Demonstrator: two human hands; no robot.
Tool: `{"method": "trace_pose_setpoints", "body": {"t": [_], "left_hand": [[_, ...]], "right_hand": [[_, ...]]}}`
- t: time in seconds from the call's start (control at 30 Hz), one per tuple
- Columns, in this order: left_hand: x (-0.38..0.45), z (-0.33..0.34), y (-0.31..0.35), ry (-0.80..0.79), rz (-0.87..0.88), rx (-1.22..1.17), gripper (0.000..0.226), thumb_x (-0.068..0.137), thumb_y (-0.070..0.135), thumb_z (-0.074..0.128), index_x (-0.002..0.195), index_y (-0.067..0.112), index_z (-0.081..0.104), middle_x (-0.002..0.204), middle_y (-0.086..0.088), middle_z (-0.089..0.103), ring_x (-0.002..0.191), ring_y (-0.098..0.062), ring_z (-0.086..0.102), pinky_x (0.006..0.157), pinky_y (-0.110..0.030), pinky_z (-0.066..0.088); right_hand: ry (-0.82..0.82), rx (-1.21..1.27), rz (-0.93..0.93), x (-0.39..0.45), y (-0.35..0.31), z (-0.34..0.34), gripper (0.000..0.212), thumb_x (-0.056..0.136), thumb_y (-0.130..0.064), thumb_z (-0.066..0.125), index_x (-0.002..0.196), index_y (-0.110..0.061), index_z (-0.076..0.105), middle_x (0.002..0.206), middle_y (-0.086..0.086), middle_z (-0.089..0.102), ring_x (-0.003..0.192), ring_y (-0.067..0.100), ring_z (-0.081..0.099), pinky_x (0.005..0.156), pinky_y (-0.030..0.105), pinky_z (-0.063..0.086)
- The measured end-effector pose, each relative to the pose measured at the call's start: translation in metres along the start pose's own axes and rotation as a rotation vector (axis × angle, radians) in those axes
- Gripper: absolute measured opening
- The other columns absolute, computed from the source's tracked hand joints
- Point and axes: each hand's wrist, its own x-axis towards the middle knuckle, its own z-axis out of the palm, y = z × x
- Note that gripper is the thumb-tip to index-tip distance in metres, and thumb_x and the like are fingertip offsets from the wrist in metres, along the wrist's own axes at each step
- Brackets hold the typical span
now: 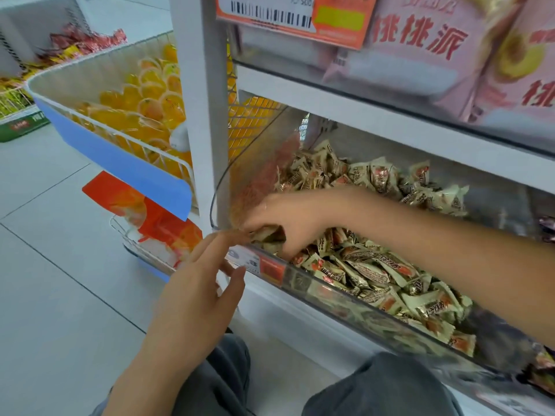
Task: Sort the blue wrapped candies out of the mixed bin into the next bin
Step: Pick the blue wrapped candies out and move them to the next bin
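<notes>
While pink packs (444, 55) read "桃桃派", right hand (288, 223) grips candies (375, 271).

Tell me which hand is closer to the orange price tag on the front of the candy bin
Right. The right hand reaches into the bin just above and behind the orange price tag, fingers in the candies. The left hand hangs outside the bin, left of the tag.

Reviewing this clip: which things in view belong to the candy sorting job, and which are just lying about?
Part of the job:
- clear bin of cream wrapped candies
- right hand, fingers curled down into the candies
- left hand, open at the bin's front corner
No blue candy shows.

Just lying about:
- wire basket of orange jelly cups
- pink snack packs on the shelf above
- orange price tag
</notes>
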Motion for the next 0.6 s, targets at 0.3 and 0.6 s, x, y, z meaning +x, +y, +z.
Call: {"method": "trace_pose_setpoints", "body": {"t": [0.3,0.6], "left_hand": [[-0.003,-0.003,-0.007,-0.042,-0.012,0.004,0.043,0.087,0.021,0.057,0.118,0.048,0.047,0.105,0.029,0.053,0.087,-0.002,0.056,0.066,-0.017,0.047],[-0.001,0.001,-0.005,-0.013,-0.006,-0.003,0.044,0.086,0.018,0.059,0.113,0.050,0.047,0.110,0.031,0.052,0.085,-0.005,0.057,0.065,-0.022,0.050]], "right_hand": [[0.066,-0.160,0.093,-0.034,0.055,-0.003,0.028,0.083,-0.019,0.065,0.106,-0.035,0.065,0.134,-0.013,0.044,0.116,0.011,0.035,0.101,0.035,0.035],[-0.062,0.012,0.259,-0.049,0.063,-0.015,0.023,0.085,-0.039,0.047,0.099,-0.035,0.065,0.120,-0.013,0.057,0.114,0.012,0.039,0.104,0.041,0.034]]}}
